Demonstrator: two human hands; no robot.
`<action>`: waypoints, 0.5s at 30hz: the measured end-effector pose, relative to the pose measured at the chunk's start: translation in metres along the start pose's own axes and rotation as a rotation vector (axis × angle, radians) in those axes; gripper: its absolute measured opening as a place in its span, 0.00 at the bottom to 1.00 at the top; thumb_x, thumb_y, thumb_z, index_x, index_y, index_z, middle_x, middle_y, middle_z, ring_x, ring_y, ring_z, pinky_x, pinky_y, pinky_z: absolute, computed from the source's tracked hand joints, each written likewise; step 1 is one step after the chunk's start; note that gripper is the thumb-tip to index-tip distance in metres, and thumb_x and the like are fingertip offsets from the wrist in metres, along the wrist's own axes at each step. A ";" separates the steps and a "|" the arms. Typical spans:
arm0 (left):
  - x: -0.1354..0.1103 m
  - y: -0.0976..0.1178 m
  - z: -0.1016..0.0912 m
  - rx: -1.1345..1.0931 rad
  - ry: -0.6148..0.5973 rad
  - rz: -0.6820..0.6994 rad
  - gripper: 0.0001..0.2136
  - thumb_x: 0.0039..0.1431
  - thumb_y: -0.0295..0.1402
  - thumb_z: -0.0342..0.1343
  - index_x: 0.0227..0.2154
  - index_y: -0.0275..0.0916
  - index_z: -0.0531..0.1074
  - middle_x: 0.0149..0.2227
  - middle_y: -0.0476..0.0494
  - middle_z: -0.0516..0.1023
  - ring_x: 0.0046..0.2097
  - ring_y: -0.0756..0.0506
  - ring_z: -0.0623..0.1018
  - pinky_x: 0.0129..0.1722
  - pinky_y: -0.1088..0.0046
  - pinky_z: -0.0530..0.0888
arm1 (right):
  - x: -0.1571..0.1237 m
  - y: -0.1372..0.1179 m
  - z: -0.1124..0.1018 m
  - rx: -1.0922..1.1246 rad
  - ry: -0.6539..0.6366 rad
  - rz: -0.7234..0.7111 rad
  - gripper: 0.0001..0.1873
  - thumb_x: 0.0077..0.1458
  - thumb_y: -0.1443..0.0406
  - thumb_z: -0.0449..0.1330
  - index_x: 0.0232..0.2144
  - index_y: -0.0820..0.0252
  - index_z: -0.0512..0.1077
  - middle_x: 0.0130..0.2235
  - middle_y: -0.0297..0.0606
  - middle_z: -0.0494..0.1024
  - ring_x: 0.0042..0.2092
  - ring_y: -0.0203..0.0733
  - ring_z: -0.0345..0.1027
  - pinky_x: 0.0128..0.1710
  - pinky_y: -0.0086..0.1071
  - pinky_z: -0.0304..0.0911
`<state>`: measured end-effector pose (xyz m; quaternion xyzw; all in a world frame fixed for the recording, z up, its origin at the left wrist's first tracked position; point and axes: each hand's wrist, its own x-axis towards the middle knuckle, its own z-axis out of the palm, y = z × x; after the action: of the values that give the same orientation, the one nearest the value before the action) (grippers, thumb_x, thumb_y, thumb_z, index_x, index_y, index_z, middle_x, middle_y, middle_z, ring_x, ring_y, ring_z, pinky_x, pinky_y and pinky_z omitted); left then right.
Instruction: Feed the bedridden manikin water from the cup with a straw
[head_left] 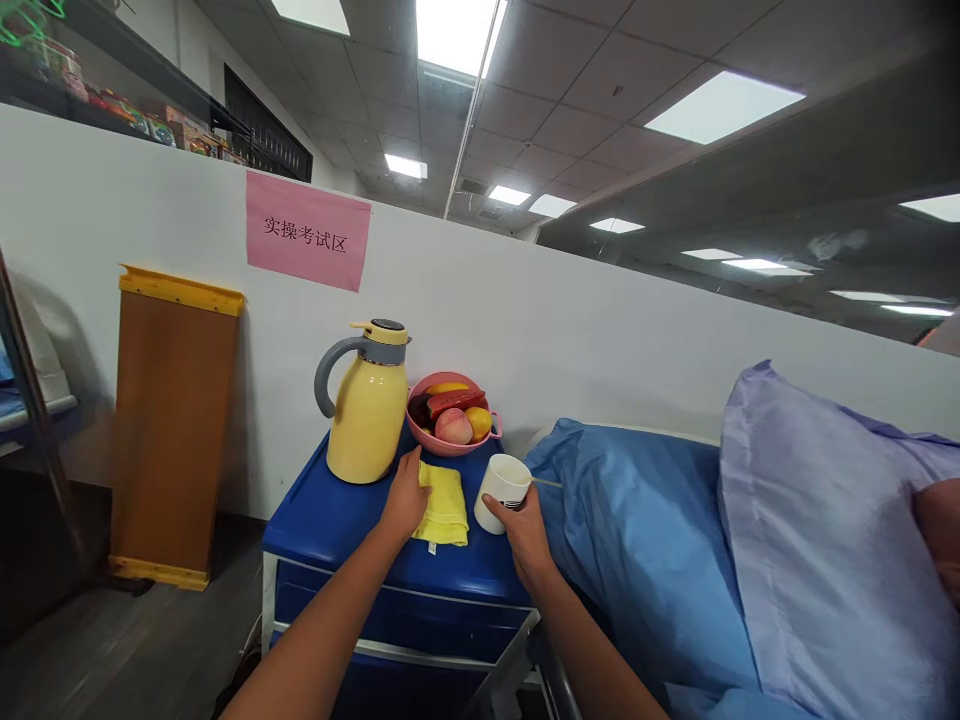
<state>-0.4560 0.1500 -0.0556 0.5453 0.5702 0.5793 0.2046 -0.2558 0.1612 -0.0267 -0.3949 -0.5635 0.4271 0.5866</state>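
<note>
My right hand (527, 530) is wrapped round a white mug (493, 490), which tilts slightly; a thin pale stick (547, 483) shows at its rim on the right. My left hand (406, 497) is at the left edge of a folded yellow towel (446, 508), fingers bent against it; the fingertips are partly hidden. The towel lies on the blue top of a bedside cabinet (352, 525). Just behind my left hand stands a yellow thermos jug (369, 420) with a grey handle. A pink basket (442, 446) of fruit and vegetables sits behind the towel.
To the right is a bed with a blue pillow (637, 530) and a lilac pillow (806, 540); part of a person or figure shows at the far right edge. A brown board (176, 430) leans on the white partition (585, 330), where a pink sign (308, 231) hangs.
</note>
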 end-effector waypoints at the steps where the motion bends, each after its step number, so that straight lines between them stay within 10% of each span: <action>1: -0.001 0.000 0.000 0.046 0.004 0.019 0.33 0.46 0.19 0.52 0.59 0.35 0.56 0.60 0.34 0.60 0.62 0.39 0.61 0.63 0.59 0.56 | 0.000 0.001 0.000 0.006 0.005 0.004 0.34 0.38 0.60 0.70 0.49 0.56 0.65 0.46 0.37 0.75 0.45 0.44 0.69 0.47 0.38 0.64; 9: -0.011 0.030 -0.003 0.335 0.019 0.167 0.24 0.55 0.18 0.42 0.55 0.35 0.63 0.63 0.34 0.59 0.67 0.40 0.53 0.66 0.52 0.45 | -0.006 -0.003 -0.002 -0.048 0.009 0.021 0.42 0.38 0.57 0.70 0.54 0.58 0.59 0.52 0.42 0.70 0.52 0.48 0.65 0.54 0.44 0.60; 15: -0.094 0.043 -0.024 0.560 -0.033 0.451 0.21 0.61 0.23 0.39 0.54 0.39 0.65 0.62 0.39 0.63 0.66 0.44 0.55 0.66 0.52 0.50 | -0.106 0.010 -0.042 -0.231 0.225 -0.158 0.41 0.43 0.55 0.66 0.58 0.56 0.56 0.63 0.45 0.55 0.64 0.57 0.48 0.62 0.52 0.50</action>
<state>-0.4297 0.0475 -0.0491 0.7014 0.5689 0.4225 -0.0764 -0.2140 0.0649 -0.0728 -0.4596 -0.5689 0.2652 0.6283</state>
